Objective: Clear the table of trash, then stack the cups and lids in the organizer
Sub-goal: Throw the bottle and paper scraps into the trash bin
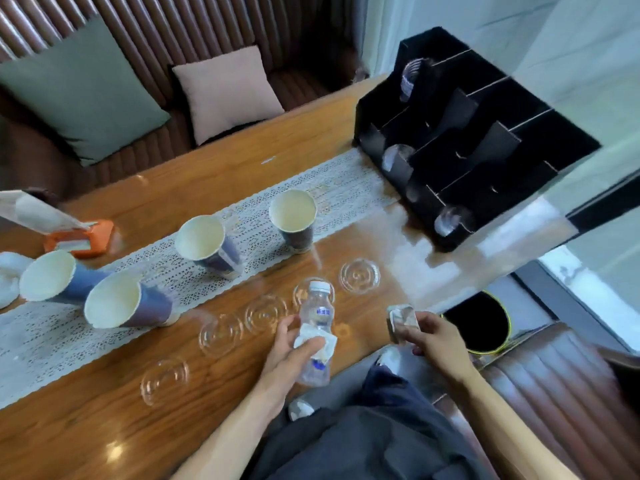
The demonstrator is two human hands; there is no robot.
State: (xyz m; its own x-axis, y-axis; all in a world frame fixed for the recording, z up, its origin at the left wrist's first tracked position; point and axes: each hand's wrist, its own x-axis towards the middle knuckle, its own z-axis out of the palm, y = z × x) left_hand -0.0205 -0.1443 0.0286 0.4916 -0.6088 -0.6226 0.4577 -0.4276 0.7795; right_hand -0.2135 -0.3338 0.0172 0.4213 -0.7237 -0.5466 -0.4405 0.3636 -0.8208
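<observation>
1. Nearest the camera, the left hand (298, 344) is closed round a clear plastic water bottle (316, 332) and a crumpled white wrapper (313, 341), low in the frame's centre.
2. Just right of it, the right hand (427, 337) pinches a crushed silvery carton (401, 320), fingers curled.
3. A black bin (479, 322) opens at lower right, near that hand; swing both loads over its mouth before letting go.
4. Clear lids (359, 275) lie on the wooden table (86, 434) beyond.
5. Four paper cups (292, 216) stand mid-frame.
6. Upper right holds the black organizer (478, 140).
</observation>
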